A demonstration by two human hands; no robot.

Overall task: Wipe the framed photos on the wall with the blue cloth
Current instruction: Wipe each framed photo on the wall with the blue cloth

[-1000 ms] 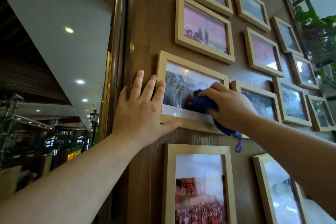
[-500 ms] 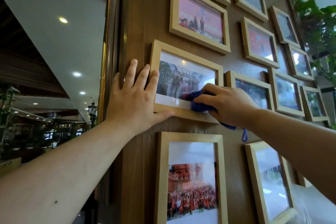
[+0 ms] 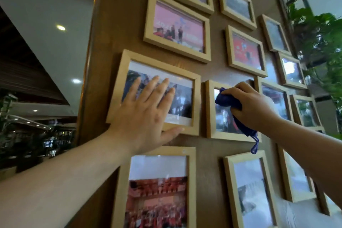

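Note:
Several photos in light wooden frames hang on a brown wall panel. My left hand lies flat, fingers spread, over the glass of a landscape frame at the middle left, thumb along its lower rail. Just to the right hangs a smaller frame; my right hand presses a bunched blue cloth against its glass. A tail of the cloth hangs down past that frame's lower edge. My right hand covers most of this photo.
A pink-toned photo frame hangs above, a red one to its right, and two portrait frames below. A leafy plant stands at the right. At the left the wall ends and an interior with ceiling lights opens.
My right hand has carried the blue cloth from the left frame to the smaller frame beside it. My left hand has slid from the wall and frame edge onto the left frame's glass.

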